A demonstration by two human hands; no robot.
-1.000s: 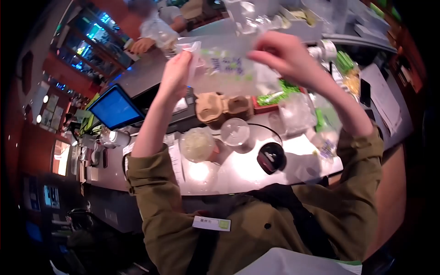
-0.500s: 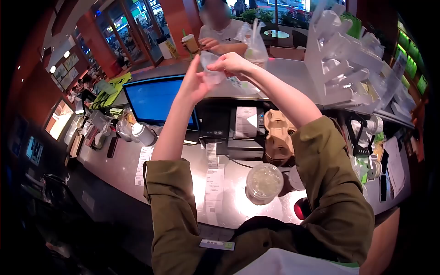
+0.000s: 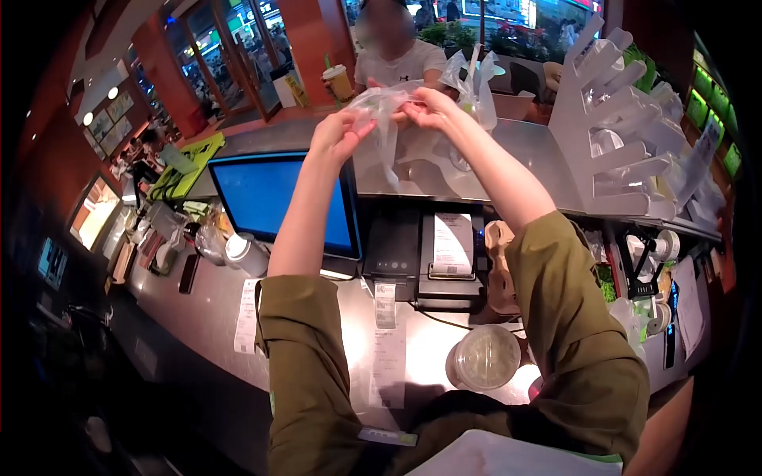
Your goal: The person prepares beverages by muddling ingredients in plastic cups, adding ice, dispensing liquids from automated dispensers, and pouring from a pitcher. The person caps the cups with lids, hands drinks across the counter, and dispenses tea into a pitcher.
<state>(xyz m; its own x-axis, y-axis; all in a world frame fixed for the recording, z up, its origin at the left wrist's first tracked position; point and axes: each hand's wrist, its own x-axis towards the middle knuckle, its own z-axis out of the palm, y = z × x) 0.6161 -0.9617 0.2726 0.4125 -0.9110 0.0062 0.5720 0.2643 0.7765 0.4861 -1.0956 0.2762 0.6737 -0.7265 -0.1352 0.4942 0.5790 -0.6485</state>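
Observation:
Both my arms reach out over the raised counter, with a thin clear plastic bag point(image 3: 386, 143) stretched between my hands. My left hand point(image 3: 340, 136) pinches one side of the bag, and my right hand point(image 3: 429, 109) grips the other side. The bag's lower part dangles as a crumpled strip above the counter top. Close to my right hand stands another clear carrier bag point(image 3: 476, 99) with a straw sticking up. Below my arms, a lidded clear plastic cup point(image 3: 486, 356) sits on the lower metal worktop.
Across the counter is a person point(image 3: 401, 59), with a cup with a green straw point(image 3: 338, 82) nearby. A blue monitor point(image 3: 278, 198), receipt printers point(image 3: 451, 254), a cardboard cup carrier point(image 3: 500, 266) and paper receipts point(image 3: 387, 349) are nearer me. A white rack of bags point(image 3: 611, 119) stands right.
My hands have moved apart, and the bunched plastic bag is now spread wider and hangs down between them. The view has shifted slightly.

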